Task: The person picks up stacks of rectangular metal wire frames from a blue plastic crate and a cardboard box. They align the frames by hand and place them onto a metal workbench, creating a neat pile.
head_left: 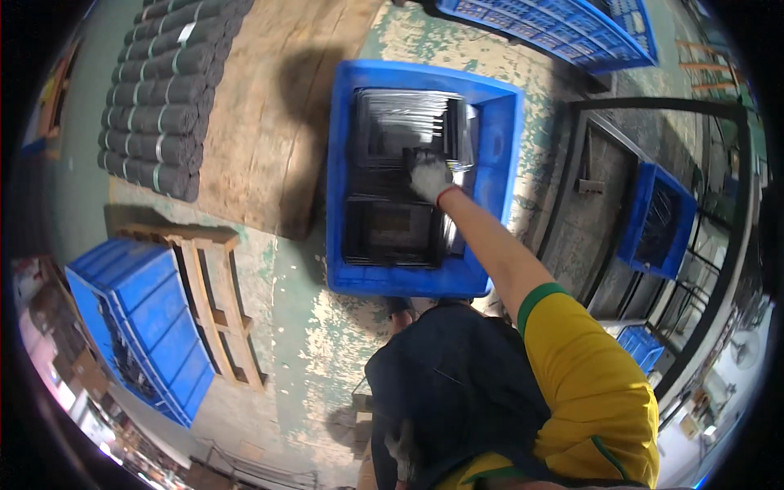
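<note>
My right hand [430, 175], in a grey glove with dark fingertips, reaches into a large blue crate [344, 122]. Its fingers are curled at the near edge of a stack of thin black rectangular frames [400, 131], apparently closed on a frame there. The dark fingertips partly blend with the frames. A second stack of black frames [396, 233] lies in the crate's nearer half. My left hand [400, 449] hangs low by the dark apron, away from the crate. It looks gloved and is blurred, so its fingers cannot be made out.
Bundled dark grey rolls [159, 106] sit on a wooden board [261, 131] at the left. Below them are a wooden pallet [214, 302] and another blue crate [155, 318]. To the right stands a dark metal frame [653, 104] with a smaller blue crate [686, 216]. Another blue crate [539, 28] is at the far side.
</note>
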`<control>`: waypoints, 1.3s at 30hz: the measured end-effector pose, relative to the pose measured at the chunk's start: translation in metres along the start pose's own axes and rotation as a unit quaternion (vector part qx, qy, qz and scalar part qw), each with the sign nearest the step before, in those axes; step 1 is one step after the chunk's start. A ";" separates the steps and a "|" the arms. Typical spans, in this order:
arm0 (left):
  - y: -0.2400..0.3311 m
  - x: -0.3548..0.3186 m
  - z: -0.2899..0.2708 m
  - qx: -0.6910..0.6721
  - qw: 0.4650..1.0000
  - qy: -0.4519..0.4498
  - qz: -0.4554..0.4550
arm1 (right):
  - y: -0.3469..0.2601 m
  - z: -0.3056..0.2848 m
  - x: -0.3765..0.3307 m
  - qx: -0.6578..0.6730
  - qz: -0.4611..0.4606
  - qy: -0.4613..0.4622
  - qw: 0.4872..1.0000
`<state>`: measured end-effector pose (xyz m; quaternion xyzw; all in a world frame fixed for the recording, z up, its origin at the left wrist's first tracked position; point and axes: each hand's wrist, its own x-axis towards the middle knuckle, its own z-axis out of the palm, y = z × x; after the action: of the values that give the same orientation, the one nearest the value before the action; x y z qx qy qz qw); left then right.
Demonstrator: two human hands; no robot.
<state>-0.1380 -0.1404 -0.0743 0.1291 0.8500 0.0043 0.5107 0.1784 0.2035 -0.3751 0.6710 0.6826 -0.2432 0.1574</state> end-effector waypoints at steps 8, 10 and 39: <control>0.070 0.028 -0.012 0.177 0.917 -0.147 0.325 | -0.010 -0.014 -0.294 0.351 0.171 -0.049 0.919; 0.112 0.016 -0.017 0.303 0.801 -0.172 0.488 | -0.011 -0.018 -0.390 0.353 0.198 -0.150 0.902; -0.301 -0.342 -0.218 0.721 0.219 -0.597 0.276 | -0.574 -0.047 -0.822 0.366 0.698 0.581 0.203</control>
<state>-0.2402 -0.4806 0.2844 0.6336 -0.1514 -0.5477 0.5250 -0.3447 -0.4503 0.1780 0.8114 -0.3274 0.2004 -0.4407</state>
